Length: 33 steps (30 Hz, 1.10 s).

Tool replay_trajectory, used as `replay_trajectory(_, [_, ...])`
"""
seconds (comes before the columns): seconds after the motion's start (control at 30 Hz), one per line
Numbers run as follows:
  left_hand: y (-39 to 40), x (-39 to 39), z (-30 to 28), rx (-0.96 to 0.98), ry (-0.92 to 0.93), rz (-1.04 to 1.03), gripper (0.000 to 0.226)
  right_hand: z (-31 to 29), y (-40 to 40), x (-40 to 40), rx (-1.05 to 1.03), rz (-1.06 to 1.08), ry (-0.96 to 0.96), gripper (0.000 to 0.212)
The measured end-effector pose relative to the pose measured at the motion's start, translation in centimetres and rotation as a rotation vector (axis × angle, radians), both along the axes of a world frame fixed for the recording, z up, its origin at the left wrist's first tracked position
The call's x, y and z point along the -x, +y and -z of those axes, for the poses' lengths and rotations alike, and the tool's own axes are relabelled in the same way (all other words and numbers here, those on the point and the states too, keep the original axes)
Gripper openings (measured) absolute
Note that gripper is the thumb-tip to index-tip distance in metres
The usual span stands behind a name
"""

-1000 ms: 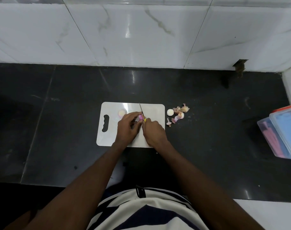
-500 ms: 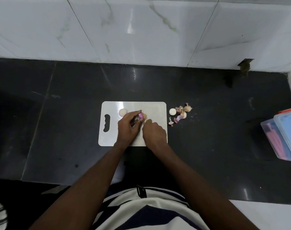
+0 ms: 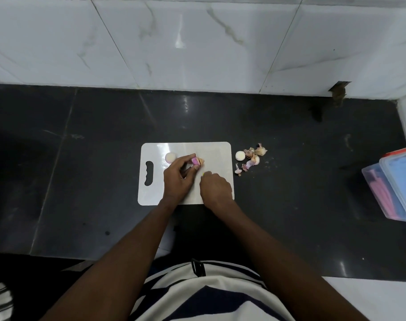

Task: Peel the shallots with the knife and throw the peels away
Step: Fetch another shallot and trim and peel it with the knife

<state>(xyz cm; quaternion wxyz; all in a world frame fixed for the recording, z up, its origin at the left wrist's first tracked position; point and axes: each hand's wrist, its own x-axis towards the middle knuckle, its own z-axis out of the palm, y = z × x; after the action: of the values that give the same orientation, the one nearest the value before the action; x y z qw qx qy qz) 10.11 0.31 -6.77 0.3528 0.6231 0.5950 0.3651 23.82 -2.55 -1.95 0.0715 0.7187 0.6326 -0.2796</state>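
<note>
A white cutting board [image 3: 217, 154] lies on the black counter. My left hand [image 3: 177, 178] pinches a purple shallot [image 3: 195, 161] against the board, and a brownish cut end [image 3: 201, 161] sits just right of it. My right hand [image 3: 214, 187] is closed just right of and below the shallot. Only a yellow-green tip of the knife [image 3: 203, 174] shows at its fingers; the blade is hidden. A pale peeled shallot [image 3: 170, 157] rests on the board's upper left. Another peeled shallot [image 3: 240, 155] lies off the board on its right side.
A small heap of pinkish peels [image 3: 255, 155] lies on the counter [image 3: 81, 181] right of the board. A clear plastic container with a blue lid [image 3: 394, 188] stands at the right edge. A white tiled wall [image 3: 197, 42] runs along the back.
The knife blade that stood over the shallot a second ago is now out of sight. My right hand has drawn back from the shallot. My left hand keeps its hold.
</note>
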Motion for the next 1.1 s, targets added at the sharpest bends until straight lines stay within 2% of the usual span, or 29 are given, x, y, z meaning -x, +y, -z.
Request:
replay_trajectory(0.2, [0.0, -0.3, -0.5, 0.016, 0.011, 0.014, 0.033, 0.2, -2.7, -0.5, 0.06, 0.01, -0.01, 0.018])
replay_trajectory(0.4, [-0.1, 0.1, -0.4, -0.102, 0.206, 0.08, 0.042, -0.3, -2.8, -1.0, 0.056, 0.021, -0.008, 0.019])
replay_trajectory(0.53, [-0.4, 1.1, -0.6, -0.065, 0.216, 0.084, 0.041, -0.7, -3.5, -3.9, 0.038, 0.159, -0.028, 0.022])
replay_trajectory(0.7, [-0.7, 1.2, -0.8, -0.025, 0.199, 0.081, 0.037, -1.4, -5.2, -5.9, -0.02, 0.208, -0.055, 0.019])
replay_trajectory(0.87, [-0.6, 1.3, -1.1, 0.046, 0.147, 0.061, 0.046, -1.2, -5.2, -6.0, -0.034, 0.212, 0.158, 0.034])
replay_trajectory(0.9, [-0.7, 1.2, -1.6, 0.062, 0.131, 0.066, 0.05, -1.1, -5.1, -5.7, -0.011, 0.236, 0.237, 0.036])
replay_trajectory(1.0, [-1.0, 0.6, -3.8, 0.122, 0.016, 0.098, 0.059, -1.3, -4.5, -4.9, -0.035, 0.404, 0.57, 0.007])
replay_trajectory(1.1, [-1.5, 0.1, -6.2, 0.138, -0.125, 0.162, 0.063, -2.3, -3.6, -3.8, -0.135, 0.577, 0.809, 0.022])
